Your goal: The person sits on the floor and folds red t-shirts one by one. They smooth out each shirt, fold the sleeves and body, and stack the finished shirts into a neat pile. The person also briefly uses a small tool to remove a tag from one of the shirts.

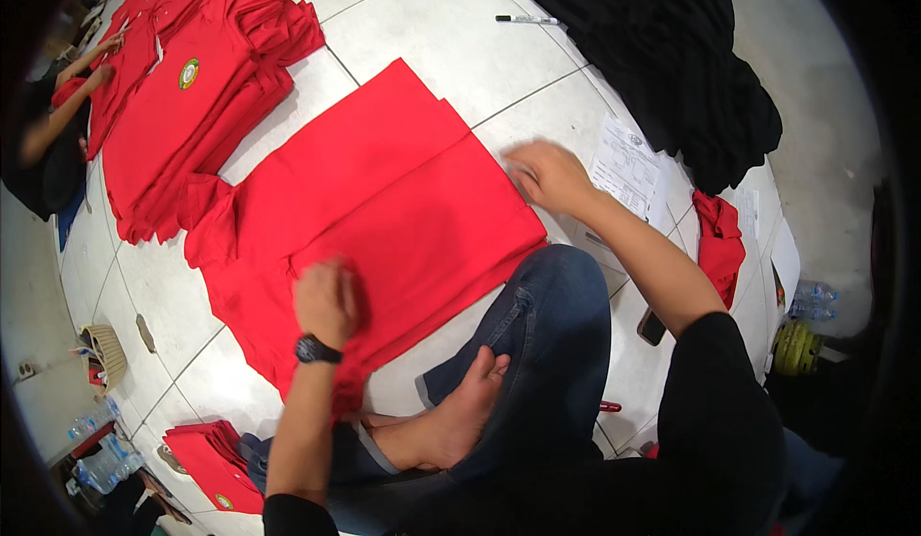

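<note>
A red T-shirt [403, 198] lies spread on the floor in front of my crossed legs, on top of more red cloth. A long crease runs across it, and one sleeve [212, 219] sticks out at the far left. My left hand [327, 306], a black watch on its wrist, is over the near left part of the shirt with curled fingers. Just past the right hem edge is my right hand [550, 176], its fingers bent. Both hands are blurred, and whether either one grips the fabric cannot be made out.
Stacked red shirts [194, 104] lie at upper left, beside another person's hands [101, 68]. Black cloth [662, 68], a marker [527, 20] and printed sheets [626, 169] are to the right. A phone [651, 327] lies by my right arm; folded red shirts [216, 464] lie at lower left.
</note>
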A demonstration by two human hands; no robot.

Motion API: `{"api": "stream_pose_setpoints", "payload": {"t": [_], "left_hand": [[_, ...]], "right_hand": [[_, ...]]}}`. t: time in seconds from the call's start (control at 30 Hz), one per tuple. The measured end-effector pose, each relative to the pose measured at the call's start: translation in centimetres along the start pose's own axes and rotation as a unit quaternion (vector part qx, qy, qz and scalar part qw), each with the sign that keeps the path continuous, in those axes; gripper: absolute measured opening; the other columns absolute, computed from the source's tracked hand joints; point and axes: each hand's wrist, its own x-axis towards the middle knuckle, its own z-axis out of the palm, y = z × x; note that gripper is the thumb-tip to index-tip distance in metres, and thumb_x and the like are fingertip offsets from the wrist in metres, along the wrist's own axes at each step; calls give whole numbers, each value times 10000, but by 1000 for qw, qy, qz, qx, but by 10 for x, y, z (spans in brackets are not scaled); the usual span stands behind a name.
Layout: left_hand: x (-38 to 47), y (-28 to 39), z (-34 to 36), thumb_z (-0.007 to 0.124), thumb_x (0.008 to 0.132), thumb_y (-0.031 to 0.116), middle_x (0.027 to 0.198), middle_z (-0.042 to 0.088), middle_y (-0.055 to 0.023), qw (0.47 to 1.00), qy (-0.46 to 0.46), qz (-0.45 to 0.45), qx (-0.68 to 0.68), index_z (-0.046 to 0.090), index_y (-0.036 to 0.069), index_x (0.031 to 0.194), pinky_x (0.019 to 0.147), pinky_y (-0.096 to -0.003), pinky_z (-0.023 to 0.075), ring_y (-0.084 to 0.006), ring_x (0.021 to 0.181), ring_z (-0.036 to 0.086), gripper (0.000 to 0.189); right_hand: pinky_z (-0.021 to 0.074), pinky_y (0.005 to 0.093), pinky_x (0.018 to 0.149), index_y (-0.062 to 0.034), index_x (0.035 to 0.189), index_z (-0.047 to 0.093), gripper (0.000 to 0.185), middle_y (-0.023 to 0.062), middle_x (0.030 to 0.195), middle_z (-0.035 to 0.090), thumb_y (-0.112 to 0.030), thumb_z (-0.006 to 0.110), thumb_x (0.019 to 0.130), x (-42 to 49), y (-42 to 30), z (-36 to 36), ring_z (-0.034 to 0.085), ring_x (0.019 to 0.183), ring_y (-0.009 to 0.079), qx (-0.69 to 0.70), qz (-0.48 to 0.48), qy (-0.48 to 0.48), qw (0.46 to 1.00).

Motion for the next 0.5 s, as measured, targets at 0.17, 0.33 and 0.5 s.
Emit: {"api": "stream_pose_setpoints", "payload": {"t": [0.17,0.33,0.5], "left_hand": [[-38,51,14,704,876,173,858,599,-137,997,-57,24,-51,635,43,941,720,-444,489,-351,814,596,161],[-36,43,10,653,954,204,804,677,-152,987,-131,-88,-45,591,53,929,607,-468,519,-383,730,665,165],[-21,46,5,620,982,264,810,699,-145,985,-164,-48,2,593,61,952,585,-483,524,-379,699,676,208]], "right_hand": [[512,416,833,-51,1005,686,187,159,1019,657,-71,688,819,-51,0,10,636,963,327,133,6,-81,988],[491,429,801,-32,944,634,134,158,947,621,-56,682,821,-39,2,11,618,921,334,193,53,-62,978],[503,437,799,-26,951,628,164,167,998,649,-85,712,823,-42,-11,10,637,936,349,209,75,-5,975]]}}
